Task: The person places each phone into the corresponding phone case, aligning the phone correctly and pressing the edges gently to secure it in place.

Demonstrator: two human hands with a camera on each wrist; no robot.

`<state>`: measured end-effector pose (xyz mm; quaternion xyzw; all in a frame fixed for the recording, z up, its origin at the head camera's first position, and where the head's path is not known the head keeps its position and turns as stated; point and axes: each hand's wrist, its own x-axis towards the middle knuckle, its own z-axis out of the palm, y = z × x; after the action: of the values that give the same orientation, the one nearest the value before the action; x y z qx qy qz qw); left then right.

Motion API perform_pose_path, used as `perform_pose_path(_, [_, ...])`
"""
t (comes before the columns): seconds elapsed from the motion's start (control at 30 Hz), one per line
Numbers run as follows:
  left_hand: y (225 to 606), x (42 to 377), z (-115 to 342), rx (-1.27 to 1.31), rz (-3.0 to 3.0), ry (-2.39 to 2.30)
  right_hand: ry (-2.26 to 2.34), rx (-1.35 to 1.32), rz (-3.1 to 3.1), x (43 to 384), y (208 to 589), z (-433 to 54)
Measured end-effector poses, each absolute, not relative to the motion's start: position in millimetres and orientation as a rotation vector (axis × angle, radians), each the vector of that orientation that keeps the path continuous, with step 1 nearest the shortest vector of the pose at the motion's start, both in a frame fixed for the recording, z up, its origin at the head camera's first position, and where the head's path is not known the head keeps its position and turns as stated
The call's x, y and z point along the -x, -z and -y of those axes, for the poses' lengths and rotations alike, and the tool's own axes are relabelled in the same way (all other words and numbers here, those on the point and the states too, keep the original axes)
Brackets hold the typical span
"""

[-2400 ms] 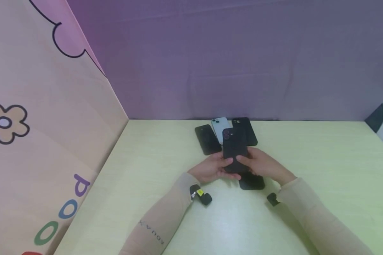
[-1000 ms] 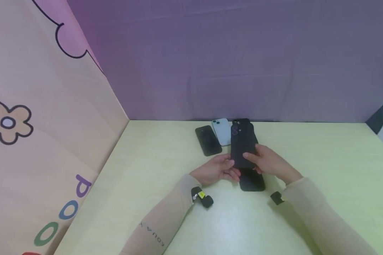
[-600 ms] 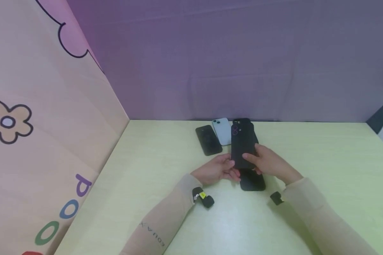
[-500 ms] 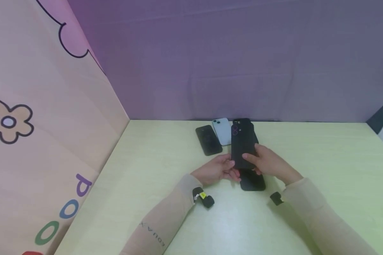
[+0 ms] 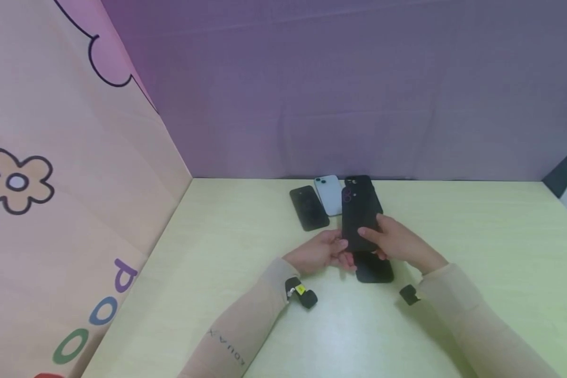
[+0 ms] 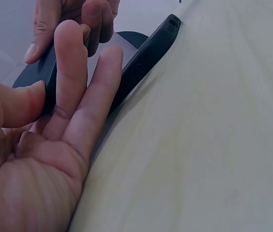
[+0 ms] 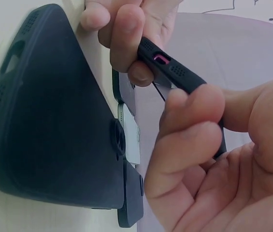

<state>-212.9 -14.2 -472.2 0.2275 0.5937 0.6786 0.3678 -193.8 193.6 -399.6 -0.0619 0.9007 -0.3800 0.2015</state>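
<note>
Both hands hold a black phone in a dark case (image 5: 359, 223) above the table, its camera side up with pinkish lens rings. The left hand (image 5: 314, 253) pinches its lower left edge between thumb and fingers. Two fingers of this hand (image 6: 88, 92) stretch out beneath the phone in the left wrist view. The right hand (image 5: 399, 241) grips the lower right edge, thumb on the back. A pink-rimmed port opening (image 7: 161, 59) shows at the phone's bottom end. Partly covered below it, a larger black phone case (image 7: 54, 116) lies on the table.
Behind the hands lie a dark phone (image 5: 309, 208), a light blue phone (image 5: 328, 195) and another black phone (image 5: 359, 181), partly hidden by the held one. A purple cloth wall (image 5: 340, 94) closes the table's back edge; a printed panel (image 5: 99, 199) stands left.
The held phone has shifted right from over the light blue phone to over the black one, both hands going with it. In the last half second its top end has dipped slightly.
</note>
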Motion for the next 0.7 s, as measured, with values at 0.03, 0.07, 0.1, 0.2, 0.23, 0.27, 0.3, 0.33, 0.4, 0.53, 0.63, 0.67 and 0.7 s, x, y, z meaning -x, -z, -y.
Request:
perform_pose_path(0.03, [471.8,212.8,14.7,-0.587,-1.527,-1.739,1.057,0.168,-2.514,194.3,400.4,-193.8])
perform_pose_path(0.07, [471.6,212.9,15.0,-0.59,-1.525,-1.738,1.057,0.162,-2.512,194.7,401.1,-193.7])
perform_pose_path(0.1, [471.6,213.0,15.3,-0.591,-1.525,-1.737,1.054,0.16,-2.511,195.2,401.9,-193.7])
perform_pose_path(0.2, [471.3,213.4,16.1,-0.591,-1.518,-1.737,1.041,0.149,-2.513,196.2,403.4,-193.6])
perform_pose_path(0.23, [471.3,213.7,16.0,-0.591,-1.513,-1.74,1.037,0.146,-2.512,196.4,403.5,-193.8])
perform_pose_path(0.27, [471.4,213.9,16.0,-0.592,-1.508,-1.741,1.032,0.144,-2.514,196.5,403.3,-194.0])
perform_pose_path(0.3, [471.5,214.2,16.0,-0.594,-1.506,-1.745,1.03,0.144,-2.513,196.6,403.2,-194.2])
perform_pose_path(0.33, [471.7,214.4,16.1,-0.595,-1.504,-1.748,1.033,0.141,-2.512,196.6,402.9,-194.2])
perform_pose_path(0.4, [472.7,214.8,16.2,-0.597,-1.492,-1.759,1.037,0.139,-2.508,196.7,402.7,-194.4])
perform_pose_path(0.53, [475.3,215.6,16.5,-0.593,-1.473,-1.774,1.056,0.147,-2.501,196.7,402.9,-194.9])
perform_pose_path(0.63, [476.6,215.9,16.9,-0.589,-1.457,-1.782,1.06,0.156,-2.503,196.5,403.0,-195.2])
perform_pose_path(0.67, [477.0,216.0,17.0,-0.59,-1.453,-1.784,1.059,0.156,-2.504,196.4,402.8,-195.1])
perform_pose_path(0.7, [477.0,216.0,17.3,-0.59,-1.448,-1.787,1.057,0.155,-2.505,196.3,402.6,-195.0])
